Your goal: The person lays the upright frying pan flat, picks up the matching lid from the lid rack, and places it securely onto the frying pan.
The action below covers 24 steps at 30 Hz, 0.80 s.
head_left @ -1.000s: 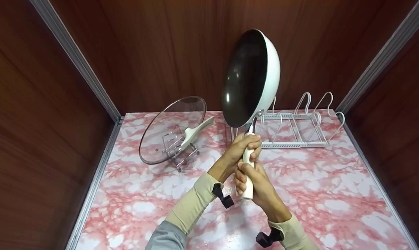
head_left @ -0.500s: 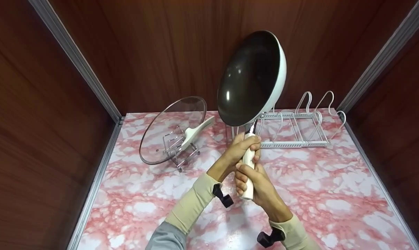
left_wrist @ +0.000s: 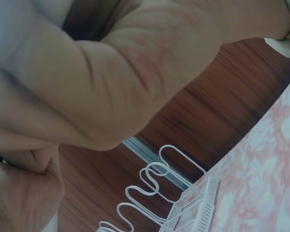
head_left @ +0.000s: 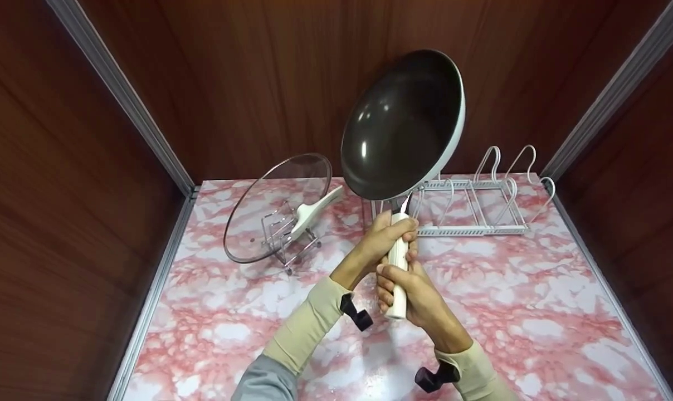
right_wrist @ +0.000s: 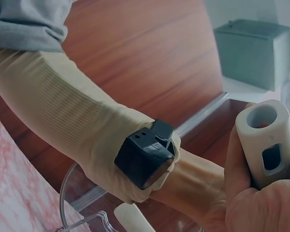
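Both hands hold a frying pan (head_left: 406,125) up above the table. Its inside is dark, its outside white, and its bowl points up and away, with the inside turned left and toward the head camera. My left hand (head_left: 384,238) grips the cream handle (head_left: 399,256) close to the pan. Just below it, my right hand (head_left: 414,292) wraps the handle's lower part with the thumb along the top. The hollow handle end (right_wrist: 263,137) sticks out of the right hand in the right wrist view. Fingers hide part of the handle.
On the left, a glass lid (head_left: 258,217) with a cream handle leans on a chrome wire stand (head_left: 292,253). A white wire rack (head_left: 476,229) stands at the back right, its left part behind the pan and hands. Dark wood panels (head_left: 258,83) enclose the marbled table (head_left: 509,312).
The pan has turned about its handle, so more of its dark inside and less of its white outside shows. Both hands keep their grip in nearly the same place. Lid and rack have not moved.
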Tool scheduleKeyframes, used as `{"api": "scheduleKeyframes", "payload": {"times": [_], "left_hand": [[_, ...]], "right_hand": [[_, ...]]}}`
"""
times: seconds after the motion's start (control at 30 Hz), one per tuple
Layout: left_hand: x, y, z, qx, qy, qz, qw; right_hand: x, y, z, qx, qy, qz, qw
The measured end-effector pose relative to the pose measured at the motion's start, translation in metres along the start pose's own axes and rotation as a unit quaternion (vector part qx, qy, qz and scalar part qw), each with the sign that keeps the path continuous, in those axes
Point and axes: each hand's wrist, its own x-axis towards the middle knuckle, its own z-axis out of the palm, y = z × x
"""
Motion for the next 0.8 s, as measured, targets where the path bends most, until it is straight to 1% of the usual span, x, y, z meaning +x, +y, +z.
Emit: {"api": "scheduleKeyframes", "payload": {"times": [0.3, 0.47, 0.8], "left_hand": [[-0.0034, 0.0009, -0.0021, 0.005, 0.019, -0.012, 0.9997], [-0.0047, 0.0021, -0.0030, 0.023, 0.029, -0.020, 0.9991], [-0.0055, 0.0046, -0.0036, 0.044, 0.048, -0.019, 0.9977]], "right_hand": [[0.0023, -0.0001, -0.0026, -0.018, 0.000, 0.004, 0.9998], [0.0033, 0.0002, -0.0019, -0.025, 0.002, 0.007, 0.9997], [0.0040, 0.0013, -0.0019, -0.031, -0.004, 0.003, 0.9995]]}}
